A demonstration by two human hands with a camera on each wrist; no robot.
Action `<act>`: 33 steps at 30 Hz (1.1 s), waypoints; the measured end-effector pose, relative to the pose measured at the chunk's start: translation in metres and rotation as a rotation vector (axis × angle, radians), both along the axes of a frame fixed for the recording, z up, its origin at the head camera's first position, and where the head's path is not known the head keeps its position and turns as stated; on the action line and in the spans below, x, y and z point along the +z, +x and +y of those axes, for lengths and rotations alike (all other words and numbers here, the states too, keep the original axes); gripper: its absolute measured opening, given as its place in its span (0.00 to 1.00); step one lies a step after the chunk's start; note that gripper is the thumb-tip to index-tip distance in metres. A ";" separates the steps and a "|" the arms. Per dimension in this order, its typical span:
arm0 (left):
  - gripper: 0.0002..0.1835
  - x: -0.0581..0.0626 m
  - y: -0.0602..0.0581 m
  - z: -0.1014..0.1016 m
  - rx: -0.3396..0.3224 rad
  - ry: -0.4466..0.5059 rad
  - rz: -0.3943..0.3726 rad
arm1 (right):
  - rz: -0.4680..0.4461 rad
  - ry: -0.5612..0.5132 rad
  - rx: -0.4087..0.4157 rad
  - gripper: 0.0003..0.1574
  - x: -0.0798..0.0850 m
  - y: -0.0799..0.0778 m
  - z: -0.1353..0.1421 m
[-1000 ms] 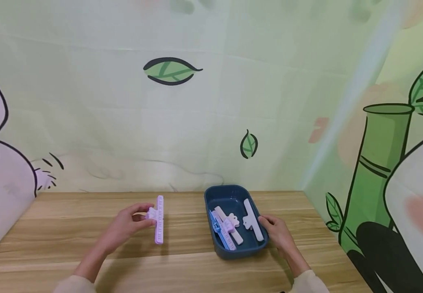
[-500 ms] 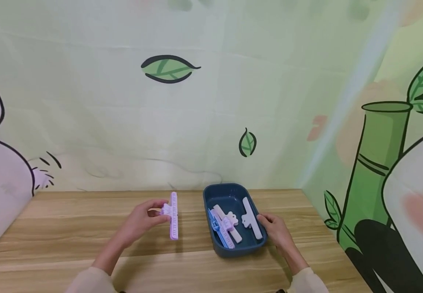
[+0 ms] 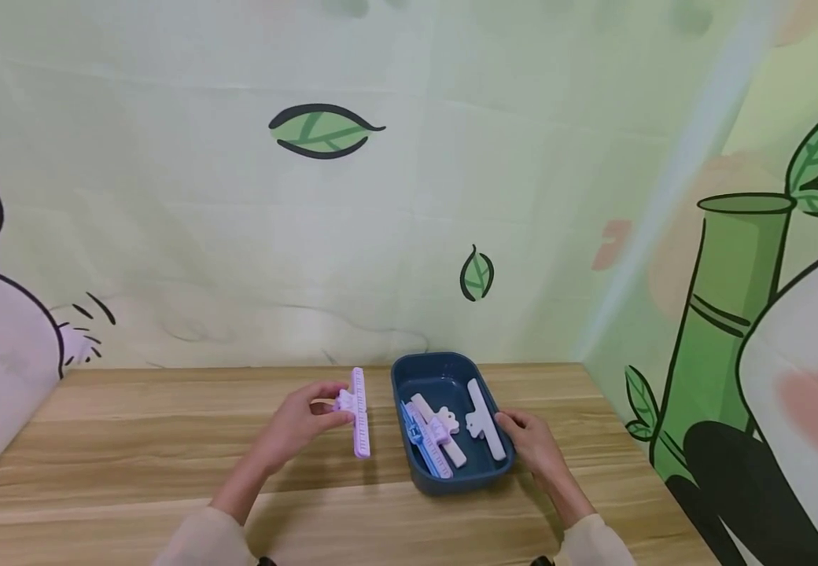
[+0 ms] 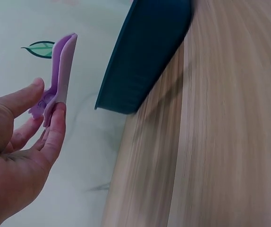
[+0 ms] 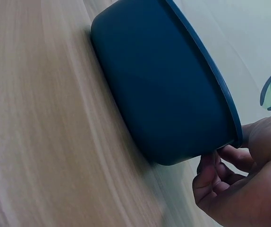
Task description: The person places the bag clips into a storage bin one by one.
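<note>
My left hand (image 3: 303, 424) pinches the handle of a purple bag clip (image 3: 360, 413) between thumb and fingers. The clip's long ruler-marked bar stands off the fingertips, above the table and left of the dark blue bin (image 3: 437, 486). In the left wrist view the purple clip (image 4: 63, 71) appears edge-on. My right hand (image 3: 532, 444) holds the bin's right side, thumb at the rim and fingers curled under it in the right wrist view. Inside the bin, a white clip (image 3: 487, 420) lies at the right; another white clip (image 3: 457, 452), a purple clip (image 3: 437, 450) and a blue clip (image 3: 418, 442) overlap at the left.
The bin stands on a wood-grain table (image 3: 133, 456), close to its back edge. Behind the table hangs a pale green backdrop (image 3: 189, 236) printed with leaves, bamboo and pandas.
My left hand has carried the purple clip rightward, closer to the bin. The right hand keeps its hold on the bin, and the clips inside stay put.
</note>
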State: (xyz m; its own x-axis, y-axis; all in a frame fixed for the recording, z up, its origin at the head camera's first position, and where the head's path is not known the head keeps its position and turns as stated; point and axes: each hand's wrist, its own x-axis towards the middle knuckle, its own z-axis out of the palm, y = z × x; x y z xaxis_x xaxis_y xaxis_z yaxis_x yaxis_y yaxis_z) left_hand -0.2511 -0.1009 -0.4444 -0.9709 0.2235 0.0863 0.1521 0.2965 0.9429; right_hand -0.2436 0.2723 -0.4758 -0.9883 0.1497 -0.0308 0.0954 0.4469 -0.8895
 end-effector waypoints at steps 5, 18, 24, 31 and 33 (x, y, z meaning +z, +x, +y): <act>0.29 0.000 -0.001 0.009 0.002 0.000 0.000 | -0.004 0.002 -0.003 0.24 0.000 0.000 0.000; 0.27 -0.003 -0.008 0.038 0.021 0.024 -0.034 | 0.002 0.018 0.002 0.26 -0.001 -0.001 0.001; 0.27 -0.003 -0.014 0.052 -0.021 0.051 -0.006 | -0.002 0.020 -0.003 0.25 -0.002 -0.002 0.001; 0.26 -0.004 -0.018 0.070 -0.050 0.020 0.002 | -0.012 0.027 -0.006 0.26 -0.004 -0.002 0.002; 0.26 -0.002 -0.018 0.075 -0.049 0.019 0.000 | -0.013 0.026 -0.006 0.26 -0.004 -0.002 0.002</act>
State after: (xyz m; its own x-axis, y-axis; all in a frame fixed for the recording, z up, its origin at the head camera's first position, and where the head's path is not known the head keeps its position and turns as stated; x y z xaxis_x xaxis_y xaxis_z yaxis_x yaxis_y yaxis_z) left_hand -0.2693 -0.0263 -0.4467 -0.9587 0.2693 0.0914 0.1663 0.2703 0.9483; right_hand -0.2460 0.2746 -0.4800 -0.9868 0.1568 -0.0393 0.1095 0.4692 -0.8763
